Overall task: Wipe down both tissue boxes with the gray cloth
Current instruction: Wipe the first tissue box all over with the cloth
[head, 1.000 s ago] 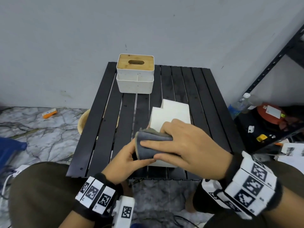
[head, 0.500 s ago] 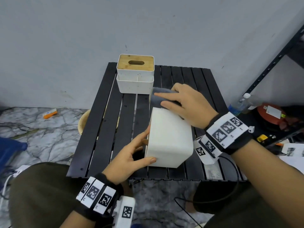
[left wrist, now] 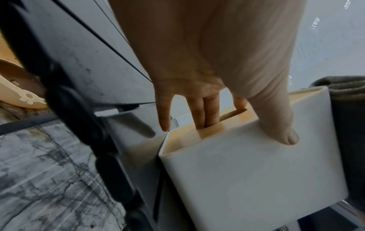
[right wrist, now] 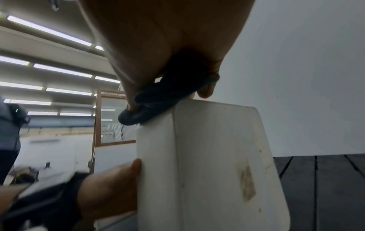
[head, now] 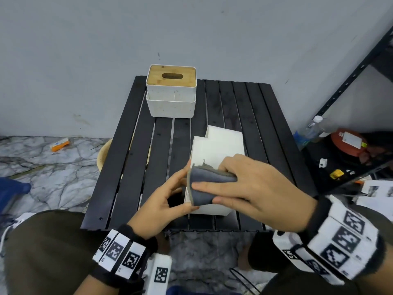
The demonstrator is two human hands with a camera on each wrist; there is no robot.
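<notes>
Right wrist shows white tissue box (right wrist: 213, 164) stained brown.

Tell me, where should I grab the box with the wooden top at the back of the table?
Probably by its two short white sides, coming down from above with your hands. The tissue box stands upright in a white tray with open table around it, and its flat sides look easy to squeeze. Avoid the lid slot.

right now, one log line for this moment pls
stage: wiping near tissue box | right hand presses gray cloth on it | left hand grips box | far tissue box untouched
</notes>
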